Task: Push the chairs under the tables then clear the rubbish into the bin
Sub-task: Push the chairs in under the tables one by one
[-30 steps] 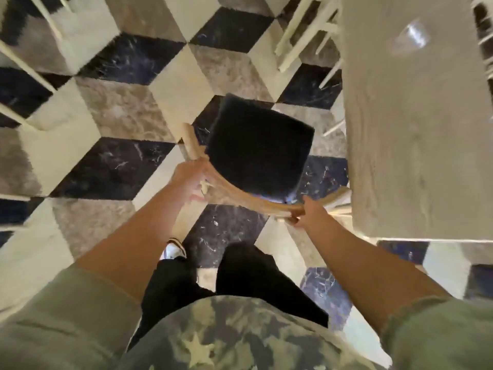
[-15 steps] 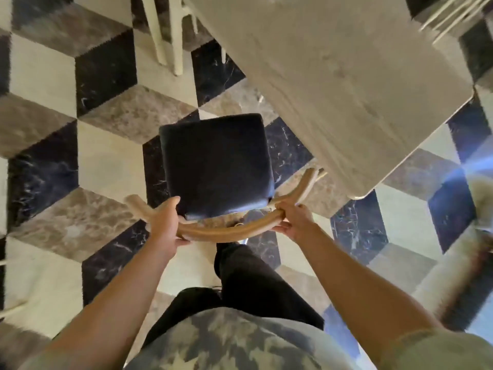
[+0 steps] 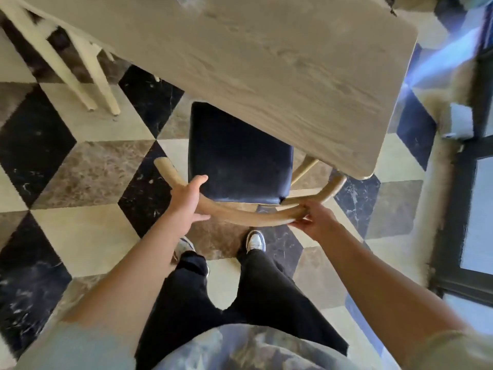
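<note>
Two bare forearms reach forward from the bottom of the view, above black trousers and a pair of pale shoes standing on the floor, which is tiled in black, brown and cream diamonds. Both hands grip the curved wooden back rail of a chair. The left hand is wrapped around the rail's left bend, thumb lifted up toward the seat and fingers curled underneath. The right hand pinches the rail near its right bend, fingertips closed on the wood from below and behind. Beyond the rail lies the chair's dark padded seat, its near edge just ahead of the hands. The far right part of that seat already sits beneath the corner of the worktop, a pale wood-grain slab that runs slantwise across the upper half of the view; the near left part of the seat remains out in the open. The rail's right end passes just under the worktop's rounded corner. Further off at upper left, cream-coloured legs of other furniture stand on the tiles beside the worktop's far edge. Along the right side, a dark-framed glass door borders the floor.
</note>
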Available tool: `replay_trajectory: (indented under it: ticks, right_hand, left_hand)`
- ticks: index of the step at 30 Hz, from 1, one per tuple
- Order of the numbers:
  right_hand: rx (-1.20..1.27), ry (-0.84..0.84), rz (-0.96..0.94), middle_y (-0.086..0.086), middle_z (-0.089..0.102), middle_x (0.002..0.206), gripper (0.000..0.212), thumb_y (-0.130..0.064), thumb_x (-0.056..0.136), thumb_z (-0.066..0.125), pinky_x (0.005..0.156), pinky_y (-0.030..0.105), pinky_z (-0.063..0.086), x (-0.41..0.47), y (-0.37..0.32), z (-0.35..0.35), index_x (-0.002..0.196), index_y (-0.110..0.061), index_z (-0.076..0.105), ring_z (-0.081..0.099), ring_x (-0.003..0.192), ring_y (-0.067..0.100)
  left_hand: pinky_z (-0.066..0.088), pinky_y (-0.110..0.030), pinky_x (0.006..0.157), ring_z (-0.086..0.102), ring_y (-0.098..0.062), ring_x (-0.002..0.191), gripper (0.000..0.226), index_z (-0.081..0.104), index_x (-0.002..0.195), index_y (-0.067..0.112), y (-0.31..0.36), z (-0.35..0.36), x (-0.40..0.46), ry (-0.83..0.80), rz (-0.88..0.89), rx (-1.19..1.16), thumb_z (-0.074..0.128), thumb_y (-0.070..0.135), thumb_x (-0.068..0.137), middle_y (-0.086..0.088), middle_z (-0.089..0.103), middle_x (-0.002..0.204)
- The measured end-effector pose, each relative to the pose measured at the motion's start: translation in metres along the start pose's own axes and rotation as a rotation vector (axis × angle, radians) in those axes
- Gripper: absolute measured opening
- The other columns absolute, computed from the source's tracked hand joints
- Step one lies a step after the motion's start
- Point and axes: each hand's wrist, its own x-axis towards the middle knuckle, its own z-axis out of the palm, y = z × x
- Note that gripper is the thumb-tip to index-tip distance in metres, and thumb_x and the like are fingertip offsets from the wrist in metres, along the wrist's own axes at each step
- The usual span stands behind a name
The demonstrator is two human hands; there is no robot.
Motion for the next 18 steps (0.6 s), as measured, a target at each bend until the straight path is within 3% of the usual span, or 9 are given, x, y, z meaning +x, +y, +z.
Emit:
replay_trajectory:
  ticks: [1, 3, 7, 10, 14, 18]
  right_hand:
    - [0.023, 0.017, 0.002, 0.017, 0.064, 0.092, 0.015, 0.008, 0.086, 0.064, 0.072, 0.050, 0.062, 0.002, 0.000, 0.006, 0.082, -0.006, 0.061, 0.066, 0.080, 0.029]
    - [0.044, 0.041, -0.002, 0.014, 0.064, 0.087, 0.015, 0.008, 0.086, 0.063, 0.056, 0.041, 0.063, 0.001, 0.004, 0.016, 0.082, -0.006, 0.061, 0.066, 0.078, 0.026]
    - [0.159, 0.085, 0.038, 0.015, 0.064, 0.089, 0.018, 0.002, 0.086, 0.069, 0.039, 0.032, 0.056, 0.003, 0.012, 0.027, 0.101, -0.002, 0.060, 0.067, 0.072, 0.026]
    - [0.224, 0.102, 0.076, 0.018, 0.067, 0.093, 0.032, 0.000, 0.087, 0.071, 0.046, 0.038, 0.059, 0.008, 0.016, 0.031, 0.115, -0.001, 0.056, 0.071, 0.072, 0.030]
    - [0.286, 0.144, 0.116, 0.021, 0.070, 0.105, 0.042, -0.004, 0.085, 0.075, 0.070, 0.051, 0.065, 0.011, 0.024, 0.027, 0.122, -0.001, 0.054, 0.075, 0.078, 0.033]
    - [0.340, 0.137, 0.121, 0.021, 0.070, 0.107, 0.038, -0.005, 0.087, 0.075, 0.065, 0.050, 0.064, 0.012, 0.013, 0.036, 0.118, -0.004, 0.053, 0.075, 0.082, 0.034]
  left_hand:
    - [0.064, -0.053, 0.072, 0.048, -0.036, 0.128, 0.090, 0.038, 0.155, 0.025, 0.012, 0.000, 0.007, -0.014, 0.016, 0.040, 0.074, 0.053, 0.077, -0.007, 0.041, 0.153]
    - [0.063, -0.055, 0.074, 0.049, -0.037, 0.128, 0.084, 0.041, 0.152, 0.022, 0.029, -0.001, 0.016, -0.024, 0.033, 0.114, 0.072, 0.051, 0.079, -0.008, 0.043, 0.150]
    - [0.056, -0.064, 0.095, 0.051, -0.034, 0.124, 0.072, 0.040, 0.151, 0.018, 0.052, 0.003, 0.026, -0.025, 0.057, 0.207, 0.067, 0.043, 0.090, -0.008, 0.047, 0.137]
    - [0.055, -0.065, 0.098, 0.051, -0.035, 0.124, 0.067, 0.040, 0.149, 0.020, 0.062, 0.003, 0.030, -0.025, 0.056, 0.226, 0.068, 0.040, 0.092, -0.010, 0.047, 0.136]
    - [0.052, -0.067, 0.099, 0.052, -0.034, 0.124, 0.047, 0.042, 0.134, 0.023, 0.082, 0.020, 0.032, -0.079, 0.066, 0.297, 0.064, 0.038, 0.096, -0.012, 0.047, 0.138]
    - [0.054, -0.066, 0.097, 0.054, -0.033, 0.120, 0.059, 0.041, 0.144, 0.021, 0.104, 0.031, 0.042, -0.060, 0.101, 0.340, 0.066, 0.040, 0.093, -0.011, 0.046, 0.139]
